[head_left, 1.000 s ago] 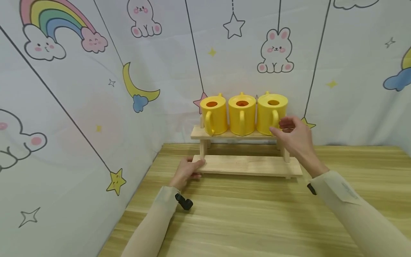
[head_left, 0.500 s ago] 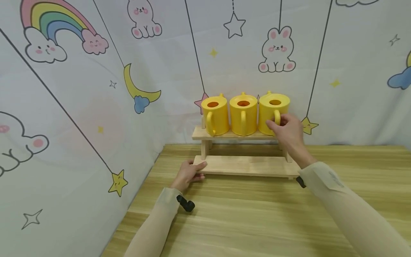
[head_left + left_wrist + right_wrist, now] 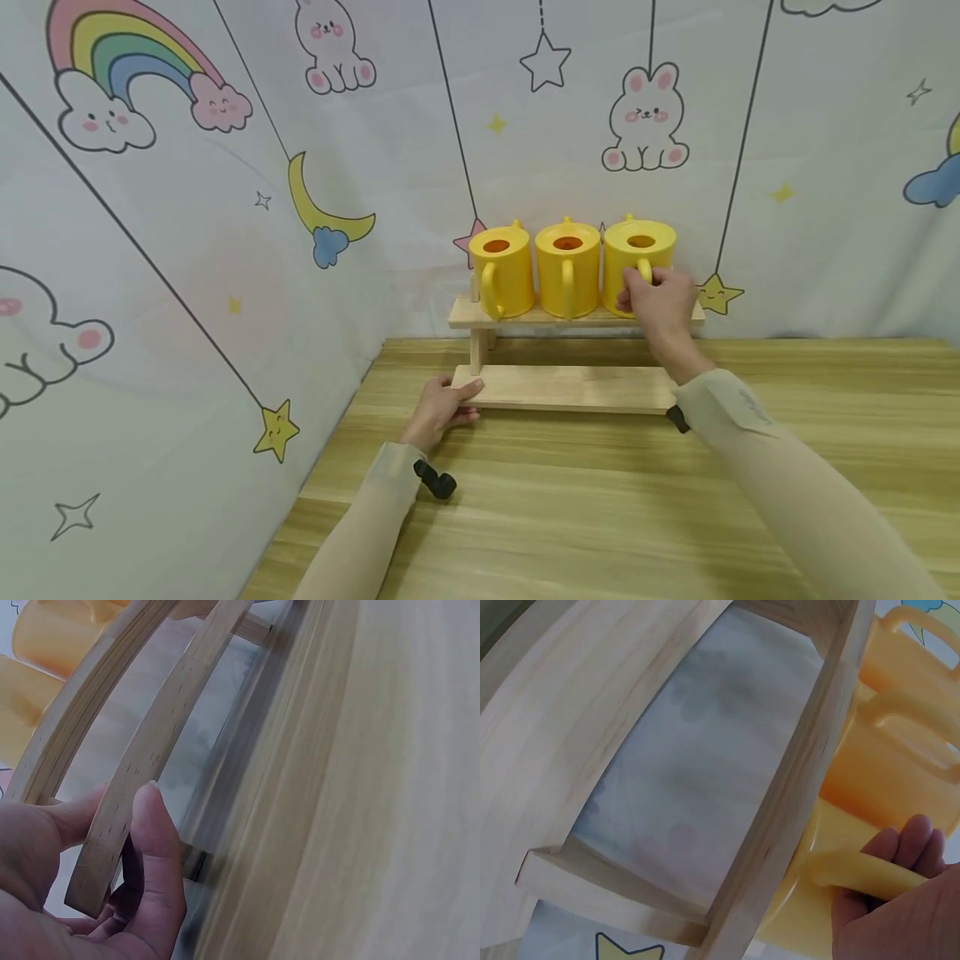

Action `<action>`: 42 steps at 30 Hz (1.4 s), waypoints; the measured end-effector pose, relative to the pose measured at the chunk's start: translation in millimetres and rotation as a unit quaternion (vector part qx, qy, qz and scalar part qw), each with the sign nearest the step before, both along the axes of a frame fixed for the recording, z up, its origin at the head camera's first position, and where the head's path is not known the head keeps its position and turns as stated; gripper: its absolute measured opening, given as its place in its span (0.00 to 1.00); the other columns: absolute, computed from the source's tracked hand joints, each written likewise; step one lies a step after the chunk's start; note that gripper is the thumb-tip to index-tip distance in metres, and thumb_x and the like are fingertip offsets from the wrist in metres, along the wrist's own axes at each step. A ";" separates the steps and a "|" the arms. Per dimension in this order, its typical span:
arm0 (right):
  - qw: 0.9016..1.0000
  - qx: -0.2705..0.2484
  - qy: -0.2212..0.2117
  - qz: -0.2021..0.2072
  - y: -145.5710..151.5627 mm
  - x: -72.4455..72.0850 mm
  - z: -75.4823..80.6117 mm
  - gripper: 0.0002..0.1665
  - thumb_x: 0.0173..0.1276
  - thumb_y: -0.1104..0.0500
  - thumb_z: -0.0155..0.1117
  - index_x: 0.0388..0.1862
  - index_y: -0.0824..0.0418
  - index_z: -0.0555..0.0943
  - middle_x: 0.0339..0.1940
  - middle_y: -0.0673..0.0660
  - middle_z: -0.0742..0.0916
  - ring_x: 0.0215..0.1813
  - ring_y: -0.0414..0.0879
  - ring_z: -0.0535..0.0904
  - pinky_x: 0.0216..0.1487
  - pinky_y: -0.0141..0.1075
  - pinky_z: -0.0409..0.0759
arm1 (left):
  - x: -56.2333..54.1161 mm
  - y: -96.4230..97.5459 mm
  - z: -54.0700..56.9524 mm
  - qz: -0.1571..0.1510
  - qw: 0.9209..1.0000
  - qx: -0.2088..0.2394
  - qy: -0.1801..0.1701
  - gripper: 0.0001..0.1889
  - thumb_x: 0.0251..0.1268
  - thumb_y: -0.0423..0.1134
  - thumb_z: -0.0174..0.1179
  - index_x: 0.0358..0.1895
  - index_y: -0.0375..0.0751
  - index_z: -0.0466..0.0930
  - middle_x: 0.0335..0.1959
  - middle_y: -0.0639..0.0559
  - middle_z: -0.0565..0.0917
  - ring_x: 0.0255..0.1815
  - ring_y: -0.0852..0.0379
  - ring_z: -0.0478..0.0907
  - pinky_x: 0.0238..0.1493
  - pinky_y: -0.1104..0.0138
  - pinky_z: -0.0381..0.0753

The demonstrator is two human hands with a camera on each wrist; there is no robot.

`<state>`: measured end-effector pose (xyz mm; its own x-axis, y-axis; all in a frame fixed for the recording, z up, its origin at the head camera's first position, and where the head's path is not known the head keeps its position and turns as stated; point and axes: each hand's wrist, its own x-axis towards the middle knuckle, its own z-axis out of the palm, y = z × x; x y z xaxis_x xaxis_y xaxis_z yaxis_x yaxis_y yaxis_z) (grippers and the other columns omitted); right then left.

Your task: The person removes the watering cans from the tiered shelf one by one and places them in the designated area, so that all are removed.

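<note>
On the upper shelf of a two-tier wooden rack (image 3: 577,387) stand three yellow jugs, each with a round hole in its top and a handle facing me. My right hand (image 3: 666,310) grips the handle of the rightmost jug (image 3: 618,258), fingers curled round it in the right wrist view. That jug looks upright; its base is partly hidden behind the hand. The middle jug (image 3: 555,279) and the left jug (image 3: 517,275) sit untouched beside it. My left hand (image 3: 437,410) holds the left end of the lower shelf plank, thumb and fingers on either side of it (image 3: 112,840).
The rack stands on a wood-grain table (image 3: 570,500) near its back edge. A white cloth backdrop (image 3: 420,125) printed with rabbits, stars and a rainbow rises close behind the jugs and along the left side.
My right hand has moved left from beside the rightmost jug and taken hold of its handle. The left hand stays on the lower shelf, and the jugs keep their places.
</note>
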<state>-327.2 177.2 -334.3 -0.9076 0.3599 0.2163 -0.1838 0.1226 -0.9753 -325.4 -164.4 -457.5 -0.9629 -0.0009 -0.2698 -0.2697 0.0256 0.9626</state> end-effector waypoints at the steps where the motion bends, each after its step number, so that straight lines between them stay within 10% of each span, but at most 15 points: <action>1: 1.000 0.001 -0.002 -0.007 -1.4 -0.3 0.2 0.21 0.79 0.53 0.63 0.41 0.72 0.87 0.16 0.39 0.85 0.22 0.34 0.86 0.33 0.28 0.93 | 0.0 0.0 -0.7 0.001 1.000 0.002 0.000 0.32 0.77 0.39 0.71 0.74 0.28 0.69 0.40 0.43 0.87 0.23 0.61 0.86 0.27 0.72 0.91; 14: 0.994 0.032 -0.024 -0.105 -15.0 -5.6 1.5 0.23 0.71 0.54 0.58 0.13 0.54 0.72 0.07 0.42 0.73 0.13 0.40 0.69 0.13 0.30 0.66 | -2.3 -0.2 -3.5 0.007 1.000 0.010 -0.008 0.27 0.77 0.38 0.71 0.69 0.28 0.72 0.37 0.46 0.87 0.22 0.62 0.84 0.27 0.72 0.91; 42: 0.982 0.065 0.040 -0.175 -12.8 6.1 6.2 0.23 0.70 0.58 0.55 0.14 0.55 0.63 0.11 0.43 0.63 0.16 0.40 0.57 0.16 0.30 0.52 | 0.5 0.6 -1.9 0.013 1.000 0.014 -0.009 0.23 0.76 0.39 0.72 0.63 0.29 0.75 0.36 0.49 0.86 0.22 0.62 0.84 0.27 0.72 0.91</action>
<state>-321.1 164.4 -328.1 -0.7116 0.6114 0.3461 -0.1838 0.3135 -0.9316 -325.0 -163.8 -459.4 -0.9575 -0.0178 -0.2879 -0.2878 -0.0080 0.9577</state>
